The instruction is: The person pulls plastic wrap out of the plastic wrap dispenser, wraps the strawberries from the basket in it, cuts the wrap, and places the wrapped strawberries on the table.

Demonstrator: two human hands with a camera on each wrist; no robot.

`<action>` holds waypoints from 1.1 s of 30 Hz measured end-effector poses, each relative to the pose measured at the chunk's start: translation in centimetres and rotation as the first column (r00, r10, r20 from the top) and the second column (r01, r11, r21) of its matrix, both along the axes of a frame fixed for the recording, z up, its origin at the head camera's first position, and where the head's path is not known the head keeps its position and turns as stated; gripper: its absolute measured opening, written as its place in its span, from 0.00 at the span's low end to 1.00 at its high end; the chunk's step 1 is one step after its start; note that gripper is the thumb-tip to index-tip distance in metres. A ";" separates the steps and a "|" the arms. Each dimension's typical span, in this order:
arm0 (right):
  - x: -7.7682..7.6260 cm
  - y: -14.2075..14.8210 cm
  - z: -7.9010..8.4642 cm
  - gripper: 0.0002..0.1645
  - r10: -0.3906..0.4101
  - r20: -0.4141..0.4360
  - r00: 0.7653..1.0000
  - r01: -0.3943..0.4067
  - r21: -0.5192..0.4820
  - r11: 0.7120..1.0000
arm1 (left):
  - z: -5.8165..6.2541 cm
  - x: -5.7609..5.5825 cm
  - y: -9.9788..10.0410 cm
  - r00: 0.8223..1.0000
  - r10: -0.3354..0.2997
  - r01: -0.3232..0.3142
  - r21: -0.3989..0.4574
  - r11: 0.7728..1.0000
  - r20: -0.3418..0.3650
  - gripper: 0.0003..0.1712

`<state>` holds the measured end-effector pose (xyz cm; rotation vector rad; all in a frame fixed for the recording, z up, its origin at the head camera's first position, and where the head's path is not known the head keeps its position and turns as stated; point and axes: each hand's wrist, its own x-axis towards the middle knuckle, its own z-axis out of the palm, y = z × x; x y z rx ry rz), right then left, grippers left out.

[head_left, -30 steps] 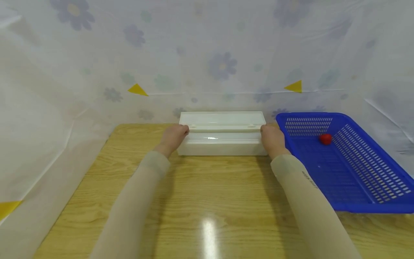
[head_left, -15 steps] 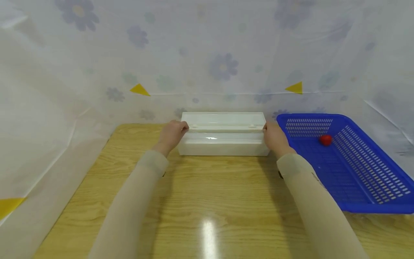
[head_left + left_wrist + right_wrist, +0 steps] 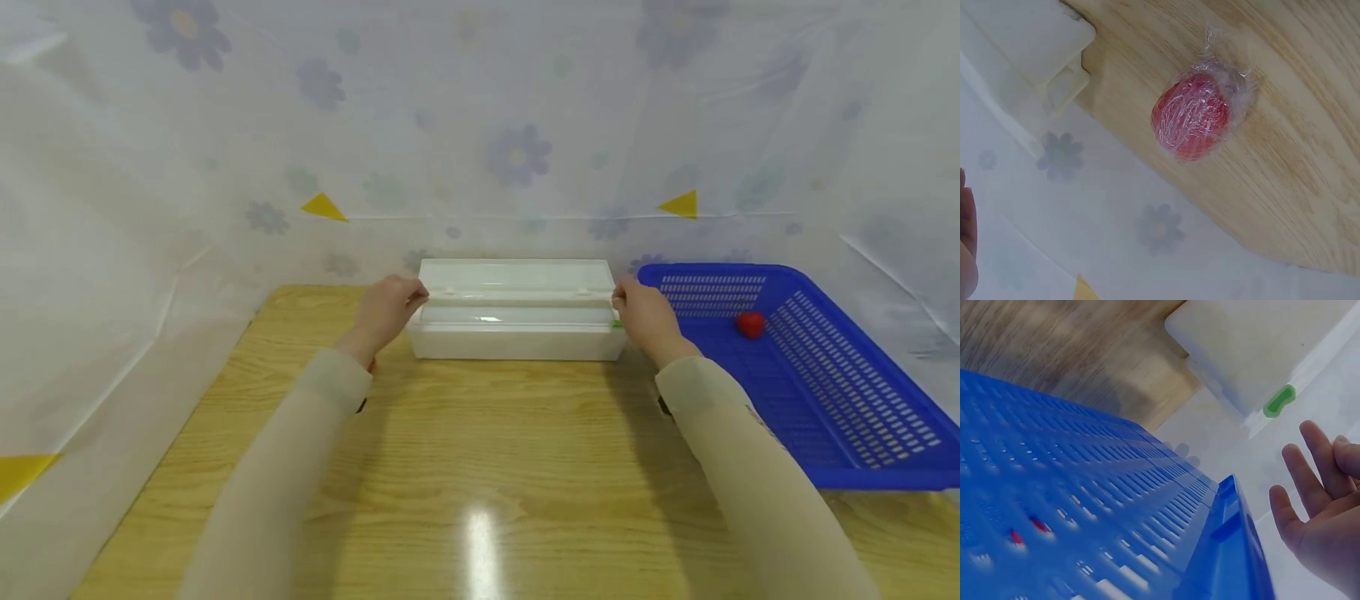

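Observation:
A long white box, apparently a cling film dispenser (image 3: 517, 343), stands at the back of the wooden table. My left hand (image 3: 385, 310) is at its left end, fingertips near the lid bar; I cannot tell whether they touch it. At the other end is my right hand (image 3: 648, 317). In the right wrist view its fingers (image 3: 1310, 478) are loosely spread, apart from the dispenser's green slider (image 3: 1280, 400). A red round thing (image 3: 1192, 115), wrapped in clear film, lies on the table below my left wrist. In the left wrist view only an edge of the left hand (image 3: 966, 240) shows.
To the right stands a blue plastic basket (image 3: 795, 481) with slotted walls, close beside my right hand. One red round thing (image 3: 750, 325) lies inside near its back wall. Behind the table hangs a flowered white sheet (image 3: 517, 100) with yellow triangles on it.
Both hands have moved slightly outward from the dispenser's lid bar, and their curled fingers have loosened. The green slider and a bit of the wrapped red thing have come into sight.

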<state>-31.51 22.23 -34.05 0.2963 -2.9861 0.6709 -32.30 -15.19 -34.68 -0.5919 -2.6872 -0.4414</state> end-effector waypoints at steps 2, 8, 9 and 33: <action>0.3 0.0 0.0 0.12 0.005 -0.022 1.000 -0.005 -0.007 1.000 | 0.2 0.4 -0.2 1.000 0.000 0.000 0.003 1.000 0.009 0.06; 1.5 0.1 0.2 0.09 0.009 -0.087 0.996 -0.009 0.004 1.000 | 0.5 1.5 -0.4 1.000 -0.002 0.002 0.013 1.000 0.016 0.07; 1.8 0.2 0.2 0.09 0.012 -0.102 0.995 -0.011 0.010 1.000 | 0.5 1.7 -0.5 1.000 -0.014 0.014 0.011 1.000 0.006 0.07; 7.8 0.8 0.3 0.06 0.054 -0.327 0.944 -0.009 0.135 0.991 | 1.1 6.4 -2.0 0.959 -0.247 0.241 -0.055 0.969 -0.137 0.04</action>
